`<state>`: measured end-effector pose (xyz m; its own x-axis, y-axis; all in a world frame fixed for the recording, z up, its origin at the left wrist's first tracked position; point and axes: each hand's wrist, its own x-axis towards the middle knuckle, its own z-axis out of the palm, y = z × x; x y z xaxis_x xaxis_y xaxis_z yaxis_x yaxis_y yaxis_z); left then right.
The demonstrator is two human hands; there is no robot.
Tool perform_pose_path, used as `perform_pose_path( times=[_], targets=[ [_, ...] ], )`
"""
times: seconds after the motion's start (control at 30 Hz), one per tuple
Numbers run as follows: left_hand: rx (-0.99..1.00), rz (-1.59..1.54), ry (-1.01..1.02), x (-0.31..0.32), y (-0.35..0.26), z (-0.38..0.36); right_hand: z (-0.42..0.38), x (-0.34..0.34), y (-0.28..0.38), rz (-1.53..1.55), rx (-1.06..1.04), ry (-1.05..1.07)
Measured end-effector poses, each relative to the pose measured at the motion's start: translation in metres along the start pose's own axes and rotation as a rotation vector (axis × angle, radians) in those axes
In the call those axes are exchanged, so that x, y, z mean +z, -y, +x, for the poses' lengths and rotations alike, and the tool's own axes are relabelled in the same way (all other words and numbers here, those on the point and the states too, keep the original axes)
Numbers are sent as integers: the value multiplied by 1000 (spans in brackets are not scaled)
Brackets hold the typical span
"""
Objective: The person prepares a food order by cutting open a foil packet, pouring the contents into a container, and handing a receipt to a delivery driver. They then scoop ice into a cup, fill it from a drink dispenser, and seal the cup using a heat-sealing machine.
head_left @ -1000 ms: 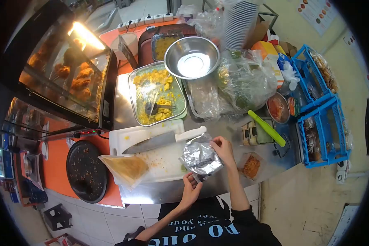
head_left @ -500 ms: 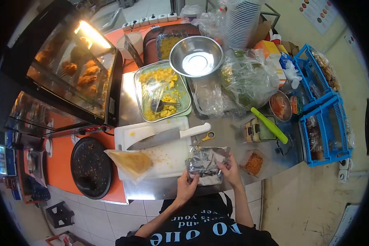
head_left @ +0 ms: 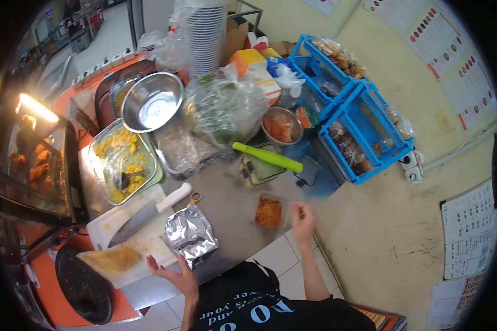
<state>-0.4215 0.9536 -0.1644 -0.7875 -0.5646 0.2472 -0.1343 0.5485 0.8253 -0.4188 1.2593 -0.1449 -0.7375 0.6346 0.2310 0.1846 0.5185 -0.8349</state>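
A crumpled silver foil packet (head_left: 191, 231) lies near the counter's front edge, partly on the white cutting board (head_left: 149, 240). Just below it, my left hand (head_left: 178, 277) is open with its fingers spread, apart from the foil. Out to the right, my right hand (head_left: 303, 222) is beside a clear plastic tub of brown crumbly bits (head_left: 269, 212). Its fingers are curled together, and anything between them is too small to make out. On the board are a large white-handled knife (head_left: 143, 218) and a paper pouch with light-brown contents (head_left: 113, 262). Yellow-handled scissors (head_left: 195, 197) lie behind the foil.
Behind stand a glass tray of yellow food (head_left: 102, 151), a steel bowl (head_left: 152, 102) and a plastic bag of greens (head_left: 221, 105). Bright green tongs (head_left: 268, 157) rest over a small container. Blue baskets (head_left: 364, 132) line the wall. A lit display cabinet (head_left: 33, 165) and a round black tray (head_left: 83, 284) are left.
Both hands have let go of the foil packet, which now lies on the counter. My right hand has moved right to the tub of brown bits. The view has turned right.
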Motion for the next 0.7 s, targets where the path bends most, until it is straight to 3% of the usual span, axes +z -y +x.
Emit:
perform_pose_path(
  times=[0.03, 0.1, 0.17, 0.2, 0.27, 0.4, 0.47, 0.57, 0.67, 0.7],
  targets=[
    [47, -86, 69, 0, -9, -6, 29, -20, -31, -9, -2, -91],
    [105, -172, 474, 10, -25, -21, 94, -51, -106, -204, -42, -144],
    [162, -244, 783, 31, -38, -44, 153, -64, -161, -341, -169, -96],
    [185, -281, 887, 53, -43, -62, 175, -66, -169, -388, -112, -48],
    [255, -237, 901, 87, -58, -99, 215, -60, -179, -474, -14, 61],
    [197, -146, 646, 146, -86, -164, 267, -41, -222, -654, 42, 392],
    [124, -66, 453, 176, -94, -175, 269, -47, -211, -366, 0, 498],
    [88, -142, 247, 212, -81, -176, 248, -65, -179, -254, -65, 425],
    [-5, -455, 427, 207, -96, -167, 217, -91, -162, -74, -178, 277],
    [6, -330, 551, 207, -93, -168, 206, -106, -152, -28, 13, 325]
  ],
)
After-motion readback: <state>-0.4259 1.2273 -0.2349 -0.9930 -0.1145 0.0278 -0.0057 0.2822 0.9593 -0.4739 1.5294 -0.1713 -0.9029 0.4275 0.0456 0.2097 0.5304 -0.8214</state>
